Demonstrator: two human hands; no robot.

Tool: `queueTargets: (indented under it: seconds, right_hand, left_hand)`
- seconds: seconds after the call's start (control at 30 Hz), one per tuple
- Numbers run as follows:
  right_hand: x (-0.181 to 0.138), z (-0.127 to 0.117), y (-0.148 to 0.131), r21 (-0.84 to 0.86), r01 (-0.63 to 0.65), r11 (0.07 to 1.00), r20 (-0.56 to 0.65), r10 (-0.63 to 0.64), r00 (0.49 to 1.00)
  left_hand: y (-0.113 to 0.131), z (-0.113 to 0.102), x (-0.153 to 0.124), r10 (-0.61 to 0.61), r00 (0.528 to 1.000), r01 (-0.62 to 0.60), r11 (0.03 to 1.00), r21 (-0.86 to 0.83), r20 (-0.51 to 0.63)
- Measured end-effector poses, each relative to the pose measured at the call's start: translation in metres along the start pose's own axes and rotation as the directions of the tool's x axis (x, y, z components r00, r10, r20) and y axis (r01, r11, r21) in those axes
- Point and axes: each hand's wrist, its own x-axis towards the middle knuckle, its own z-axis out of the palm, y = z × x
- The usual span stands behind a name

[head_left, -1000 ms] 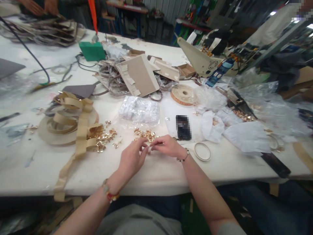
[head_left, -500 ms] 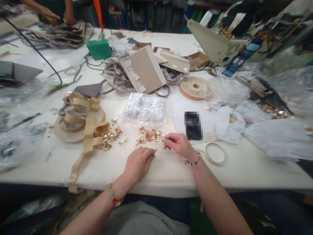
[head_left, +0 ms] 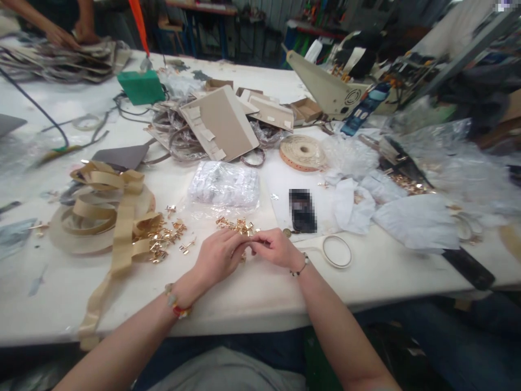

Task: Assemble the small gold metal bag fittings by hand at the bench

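Observation:
My left hand (head_left: 220,254) and my right hand (head_left: 277,247) meet at the fingertips low over the white table (head_left: 268,301). The left fingers are closed around a small gold metal fitting, mostly hidden; a bit of gold shows beneath them. The right thumb and forefinger pinch together against the left fingertips, and what they hold is too small to make out. Just behind the hands lies a small pile of gold metal fittings (head_left: 236,224), partly covered by the left hand. A larger heap of the same gold fittings (head_left: 165,240) spreads to the left.
Loops of tan strap (head_left: 124,217) stand at the left. A plastic-wrapped white bundle (head_left: 223,184) lies behind the hands. On the right are a tape roll (head_left: 337,252), a blurred-out phone (head_left: 303,213) and white paper (head_left: 419,222). Another person's hands (head_left: 73,38) work at the far left.
My hands were apart and have come together, the right moving to the left hand's fingertips. The gold fitting in the left hand is now mostly covered. The view has shifted right.

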Motion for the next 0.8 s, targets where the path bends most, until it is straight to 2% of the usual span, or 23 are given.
queueTargets:
  seconds: [0.1,0.3,0.43,0.6,0.7,0.8]
  right_hand:
    - [0.0,0.0,-0.001,-0.005,-0.013,1.0,-0.028,0.012,1.0]
    - [0.001,0.004,-0.001,0.017,-0.058,0.998,-0.046,0.059,0.997]
    - [0.001,0.006,-0.004,0.166,-0.125,0.978,-0.034,0.132,0.991]
    - [0.002,0.01,-0.004,0.385,-0.251,0.888,0.014,0.266,0.964]
    - [0.003,0.009,0.0,0.453,-0.28,0.847,-0.017,0.322,0.946]
    - [0.004,0.006,0.006,0.498,-0.25,0.83,-0.056,0.319,0.946]
  left_hand:
    - [-0.005,0.002,-0.001,0.022,1.0,-0.023,1.0,-0.013,-0.014]
    - [0.005,0.009,-0.004,-0.049,0.995,0.052,0.998,0.033,-0.088]
    - [0.012,0.009,-0.005,-0.032,0.991,0.038,0.998,0.044,-0.129]
    - [0.015,0.008,-0.008,0.059,0.983,-0.049,0.997,0.058,-0.174]
    - [0.012,0.004,-0.01,0.075,0.988,-0.076,0.997,-0.004,-0.133]
    - [0.004,-0.005,-0.011,0.081,0.996,-0.076,0.99,-0.115,0.044]
